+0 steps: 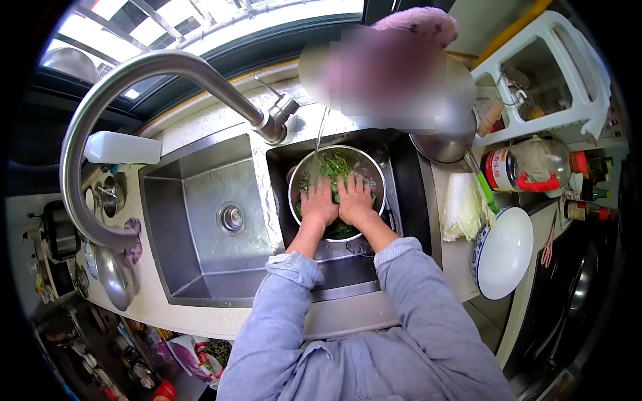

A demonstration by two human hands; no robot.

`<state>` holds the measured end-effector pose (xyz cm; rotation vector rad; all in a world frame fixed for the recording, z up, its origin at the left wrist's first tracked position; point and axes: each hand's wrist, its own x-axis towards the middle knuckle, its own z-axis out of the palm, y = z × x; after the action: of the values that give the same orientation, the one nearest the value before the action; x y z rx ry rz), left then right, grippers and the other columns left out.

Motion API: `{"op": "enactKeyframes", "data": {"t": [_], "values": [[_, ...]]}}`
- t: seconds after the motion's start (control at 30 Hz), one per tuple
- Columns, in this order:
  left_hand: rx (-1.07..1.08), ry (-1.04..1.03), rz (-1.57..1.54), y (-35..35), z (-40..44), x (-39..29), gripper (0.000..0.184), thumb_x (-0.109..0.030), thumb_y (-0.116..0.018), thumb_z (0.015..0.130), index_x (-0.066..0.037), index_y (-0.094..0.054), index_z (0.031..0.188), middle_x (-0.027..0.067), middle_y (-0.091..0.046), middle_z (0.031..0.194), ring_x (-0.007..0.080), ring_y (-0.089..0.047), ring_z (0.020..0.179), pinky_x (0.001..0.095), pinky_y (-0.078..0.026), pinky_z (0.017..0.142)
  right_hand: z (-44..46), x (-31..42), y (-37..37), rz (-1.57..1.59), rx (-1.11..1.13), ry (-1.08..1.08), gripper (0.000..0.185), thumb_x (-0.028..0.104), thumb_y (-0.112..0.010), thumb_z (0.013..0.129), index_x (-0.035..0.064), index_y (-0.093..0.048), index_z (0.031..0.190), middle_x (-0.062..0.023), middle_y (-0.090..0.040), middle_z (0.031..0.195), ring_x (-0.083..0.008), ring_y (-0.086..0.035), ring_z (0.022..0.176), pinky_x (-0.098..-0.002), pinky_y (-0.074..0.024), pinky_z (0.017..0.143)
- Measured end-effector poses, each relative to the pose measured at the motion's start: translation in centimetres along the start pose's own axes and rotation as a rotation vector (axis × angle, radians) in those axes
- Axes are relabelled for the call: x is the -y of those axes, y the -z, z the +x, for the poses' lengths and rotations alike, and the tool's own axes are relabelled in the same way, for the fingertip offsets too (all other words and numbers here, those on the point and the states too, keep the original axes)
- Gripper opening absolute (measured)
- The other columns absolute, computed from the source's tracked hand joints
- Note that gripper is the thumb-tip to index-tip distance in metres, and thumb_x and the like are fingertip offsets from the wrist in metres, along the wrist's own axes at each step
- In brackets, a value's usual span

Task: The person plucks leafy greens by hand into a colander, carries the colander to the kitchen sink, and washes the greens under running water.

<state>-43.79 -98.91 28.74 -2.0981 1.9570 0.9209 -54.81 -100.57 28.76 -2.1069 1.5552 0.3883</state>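
A round metal bowl (383,187) sits in the right basin, holding green leafy vegetables (334,164) in water. My left hand (319,204) lies palm down on the greens at the bowl's left side, fingers stretched out. Beside it, my right hand (355,200) presses flat on the greens with its fingers spread. The fingertips of both hands are partly among leaves and water. A thin stream of water (320,134) runs down into the bowl near its back left edge; its source is not clear.
A tall curved faucet (160,61) arches over the left basin (200,240). To the right are a cabbage (461,204), a white bowl (506,254), a metal pan (441,144) and a large jar (542,164). A white plastic bottle (124,148) lies at left.
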Motion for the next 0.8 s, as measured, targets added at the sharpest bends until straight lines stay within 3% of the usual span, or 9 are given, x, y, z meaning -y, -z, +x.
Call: {"op": "enactKeyframes", "data": {"t": [0.1, 0.33, 0.37, 0.43, 0.5, 0.57, 0.67, 0.7, 0.8], "values": [[-0.054, 0.003, 0.052, -1.4, 0.6, 0.3, 0.07, -0.041, -0.041, 0.082, -0.006, -0.018, 0.137, 0.0149, -0.017, 0.143, 0.0311, -0.014, 0.133, 0.0488, -0.01, 0.106, 0.8, 0.1, -1.1, -0.037, -0.092, 0.003, 0.069, 0.029, -0.054, 0.078, 0.0086, -0.023, 0.136, -0.0222, -0.018, 0.14, -0.0392, -0.018, 0.129, -0.0517, -0.0218, 0.1], [-0.139, -0.021, -0.174, 0.0, 0.1, 0.4, 0.065, -0.012, -0.053, 0.071, -0.005, -0.031, 0.132, 0.0155, -0.028, 0.139, 0.0303, -0.024, 0.129, 0.0423, -0.022, 0.104, -0.1, 0.3, 0.8, 0.271, -0.237, 0.01, 0.049, 0.012, -0.058, 0.071, 0.0103, -0.048, 0.119, -0.0181, -0.042, 0.125, -0.0361, -0.039, 0.115, -0.0461, -0.0362, 0.092], [-0.176, -0.057, -0.244, -0.1, 0.3, 1.3, 0.066, -0.01, -0.055, 0.068, -0.004, -0.033, 0.13, 0.017, -0.029, 0.137, 0.0311, -0.027, 0.127, 0.0397, -0.024, 0.104, 0.1, -0.2, 0.4, 0.276, -0.335, 0.025, 0.044, 0.004, -0.055, 0.067, 0.0105, -0.055, 0.111, -0.0143, -0.05, 0.112, -0.0327, -0.046, 0.106, -0.0409, -0.041, 0.087], [-0.295, -0.076, -0.368, 0.1, -0.3, 2.0, 0.062, -0.004, -0.055, 0.065, -0.002, -0.04, 0.125, 0.0197, -0.034, 0.134, 0.0303, -0.034, 0.123, 0.0316, -0.029, 0.102, -0.2, -1.0, 1.8, 0.39, -0.319, 0.031, 0.044, 0.002, -0.053, 0.066, 0.0097, -0.056, 0.109, -0.0136, -0.052, 0.108, -0.0318, -0.048, 0.104, -0.0389, -0.0412, 0.087], [-0.348, 0.037, -0.525, 1.1, -1.0, 2.2, 0.054, -0.006, -0.053, 0.068, -0.001, -0.043, 0.121, 0.0204, -0.037, 0.131, 0.0312, -0.038, 0.12, 0.0343, -0.033, 0.099, -1.1, -1.1, 4.0, 0.487, -0.351, 0.043, 0.043, 0.0, -0.051, 0.065, 0.0085, -0.057, 0.107, -0.0119, -0.055, 0.104, -0.0299, -0.05, 0.102, -0.0369, -0.0412, 0.086], [-0.336, 0.156, -0.678, 1.8, -1.3, 2.4, 0.052, -0.01, -0.052, 0.073, -0.002, -0.041, 0.123, 0.0202, -0.035, 0.132, 0.0344, -0.037, 0.119, 0.0382, -0.036, 0.096, -2.1, -1.1, 5.5, 0.426, -0.31, 0.064, 0.053, 0.004, -0.053, 0.066, 0.0082, -0.046, 0.119, -0.0135, -0.049, 0.117, -0.0319, -0.047, 0.107, -0.0389, -0.0402, 0.089], [-0.278, -0.032, -0.197, 0.1, -1.1, 1.1, 0.064, -0.019, -0.059, 0.072, -0.006, -0.035, 0.129, 0.02, -0.029, 0.136, 0.0374, -0.031, 0.123, 0.0435, -0.034, 0.097, -1.7, -1.1, 4.0, 0.078, -0.142, 0.081, 0.07, 0.014, -0.057, 0.071, 0.0091, -0.025, 0.134, -0.0153, -0.03, 0.137, -0.034, -0.033, 0.122, -0.0501, -0.035, 0.092], [-0.13, -0.024, 0.007, 0.1, -1.7, 0.2, 0.073, -0.026, -0.061, 0.073, -0.012, -0.024, 0.135, 0.0155, -0.019, 0.142, 0.0377, -0.021, 0.128, 0.0516, -0.029, 0.098, -1.4, -0.7, 3.8, -0.057, 0.013, 0.107, 0.076, 0.02, -0.059, 0.074, 0.0089, -0.018, 0.137, -0.0125, -0.02, 0.142, -0.0322, -0.019, 0.13, -0.0535, -0.025, 0.099], [-0.056, -0.013, 0.079, -1.2, -1.3, -0.1, 0.071, -0.032, -0.051, 0.08, -0.013, -0.016, 0.139, 0.0113, -0.011, 0.145, 0.0318, -0.009, 0.133, 0.0521, -0.013, 0.105, -0.8, -0.2, 1.4, -0.111, 0.043, 0.108, 0.075, 0.029, -0.056, 0.076, 0.0079, -0.019, 0.138, -0.0133, -0.013, 0.144, -0.0307, -0.01, 0.133, -0.0559, -0.0117, 0.103]]}}
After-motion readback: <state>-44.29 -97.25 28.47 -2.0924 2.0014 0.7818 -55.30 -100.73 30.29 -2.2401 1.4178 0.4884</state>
